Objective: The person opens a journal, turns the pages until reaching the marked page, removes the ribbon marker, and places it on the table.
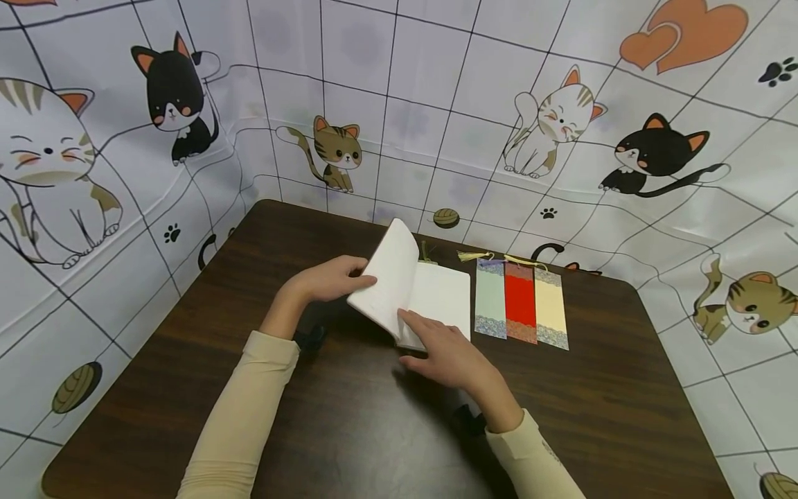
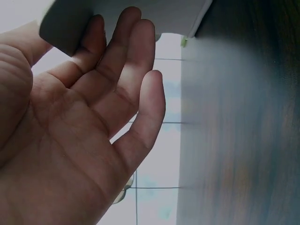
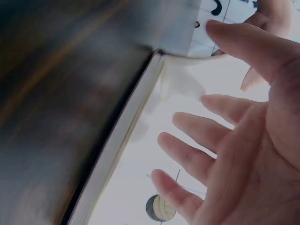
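An open notebook (image 1: 442, 294) with blank white pages lies on the dark wooden table (image 1: 598, 388). Its left side stands tilted up, and my left hand (image 1: 327, 278) pinches that side's outer edge between thumb and fingers. In the left wrist view the raised side (image 2: 159, 16) meets the fingertips, with the little finger apart from it. My right hand (image 1: 451, 355) has its fingers stretched out over the lower part of the right page, near the fold. Whether those fingertips press on the paper cannot be told from the right wrist view.
To the notebook's right lie three tasselled bookmarks: a pale green one (image 1: 490, 298), a red one (image 1: 520, 301) and a cream one (image 1: 551, 305). A green tassel (image 1: 424, 250) shows behind the notebook, what it belongs to mostly hidden. A cat-printed curtain (image 1: 411, 152) surrounds the table.
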Tool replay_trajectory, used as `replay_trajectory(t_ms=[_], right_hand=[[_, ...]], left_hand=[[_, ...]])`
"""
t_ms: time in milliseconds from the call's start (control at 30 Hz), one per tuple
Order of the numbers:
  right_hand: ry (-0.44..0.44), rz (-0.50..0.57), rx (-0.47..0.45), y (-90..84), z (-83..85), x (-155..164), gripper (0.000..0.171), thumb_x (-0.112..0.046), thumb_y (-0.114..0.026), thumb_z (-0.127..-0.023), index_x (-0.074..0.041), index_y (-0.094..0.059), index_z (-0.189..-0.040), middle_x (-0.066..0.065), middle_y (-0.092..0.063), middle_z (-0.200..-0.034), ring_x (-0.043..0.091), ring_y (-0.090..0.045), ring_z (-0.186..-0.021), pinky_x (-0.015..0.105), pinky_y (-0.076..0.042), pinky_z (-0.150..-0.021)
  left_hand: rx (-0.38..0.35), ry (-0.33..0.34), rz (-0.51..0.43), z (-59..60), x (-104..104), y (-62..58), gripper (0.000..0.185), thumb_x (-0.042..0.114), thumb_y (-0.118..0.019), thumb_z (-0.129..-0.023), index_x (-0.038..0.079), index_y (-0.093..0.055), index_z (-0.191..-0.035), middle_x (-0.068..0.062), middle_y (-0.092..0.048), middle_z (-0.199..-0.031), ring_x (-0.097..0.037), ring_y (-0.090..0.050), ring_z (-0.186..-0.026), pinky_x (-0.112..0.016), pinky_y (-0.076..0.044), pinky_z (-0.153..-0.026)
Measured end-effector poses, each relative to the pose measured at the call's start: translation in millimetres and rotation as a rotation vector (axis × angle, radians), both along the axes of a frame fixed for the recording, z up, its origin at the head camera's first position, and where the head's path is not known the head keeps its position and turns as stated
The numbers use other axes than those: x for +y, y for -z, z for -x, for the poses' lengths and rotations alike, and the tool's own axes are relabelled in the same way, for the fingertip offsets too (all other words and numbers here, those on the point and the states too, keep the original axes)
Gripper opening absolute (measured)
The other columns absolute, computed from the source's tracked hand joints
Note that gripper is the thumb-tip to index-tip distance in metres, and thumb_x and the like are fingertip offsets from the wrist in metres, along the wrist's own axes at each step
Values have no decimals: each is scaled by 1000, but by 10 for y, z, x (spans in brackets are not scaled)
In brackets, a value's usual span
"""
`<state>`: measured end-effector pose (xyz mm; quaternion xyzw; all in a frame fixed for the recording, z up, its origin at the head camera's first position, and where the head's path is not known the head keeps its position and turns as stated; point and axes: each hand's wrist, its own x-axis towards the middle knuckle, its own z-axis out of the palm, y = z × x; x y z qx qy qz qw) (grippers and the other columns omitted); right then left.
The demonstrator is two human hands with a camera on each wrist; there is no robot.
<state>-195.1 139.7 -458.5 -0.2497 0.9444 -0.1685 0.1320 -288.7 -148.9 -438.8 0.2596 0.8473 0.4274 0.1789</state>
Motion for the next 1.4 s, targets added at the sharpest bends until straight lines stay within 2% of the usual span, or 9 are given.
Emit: replay_trajectory(t_ms=[100,233,333,467,700,933,1100,1233,1400], right_hand=[[20,-49,-27,27,34,65,79,-45,-75,-100,-30,-38,-168,-1,-44,-171,27,-43,-157,59,-35,-124],[55,-77,-81,36,77,152,73,-43,-75,-100,-27,-45,-165,3,-40,-173,32,-38,-160,68,-28,-125],[89,-81,-100,25,114,209,72,-41,-76,-99,-24,-48,-163,5,-39,-174,35,-39,-159,75,-25,-123],[127,-118,-75,9,160,278,72,-39,-77,-98,-21,-49,-162,8,-42,-172,37,-43,-156,77,-26,-121],[139,-142,-29,-31,178,315,70,-33,-82,-94,-18,-54,-157,12,-50,-166,38,-54,-146,76,-30,-120],[127,-129,-21,-66,190,339,63,-29,-84,-94,-18,-59,-151,12,-62,-153,37,-63,-130,67,-45,-112],[124,-89,-56,-76,211,398,58,-29,-82,-96,-18,-61,-149,13,-63,-152,35,-65,-126,59,-52,-109],[108,-63,-57,-61,235,436,54,-27,-82,-96,-15,-64,-146,14,-65,-150,34,-66,-127,57,-52,-111],[84,-30,-39,-20,257,463,52,-24,-81,-96,-13,-65,-144,14,-64,-150,36,-64,-130,58,-51,-112]], left_hand=[[-10,-5,1,-11,-3,-26,30,31,-56,-113,3,-65,-121,-7,-60,-98,-21,-57,-91,-37,-47,-84],[-16,-1,8,-13,-1,-36,31,29,-55,-113,2,-65,-126,-9,-63,-102,-21,-59,-93,-37,-48,-86],[-17,4,5,-10,-2,-34,32,28,-55,-114,1,-64,-129,-10,-64,-104,-21,-59,-94,-37,-48,-88],[-20,6,6,-9,-3,-33,35,28,-54,-114,0,-64,-132,-10,-65,-107,-22,-59,-96,-38,-48,-90],[-43,-5,4,-8,-1,-36,35,29,-54,-114,1,-63,-133,-11,-65,-109,-22,-60,-99,-39,-49,-92],[-47,-5,22,-7,-4,-19,36,30,-53,-114,1,-62,-134,-10,-65,-110,-22,-59,-101,-40,-48,-94],[-52,-7,27,-9,-3,-21,37,30,-53,-114,0,-62,-136,-11,-65,-111,-23,-60,-101,-40,-49,-94],[-52,-11,28,-13,2,-24,37,30,-53,-114,0,-61,-135,-11,-65,-110,-23,-60,-100,-40,-48,-93],[-74,0,15,-5,-2,-4,44,30,-51,-115,-1,-57,-146,-14,-67,-122,-25,-61,-109,-45,-49,-102]])
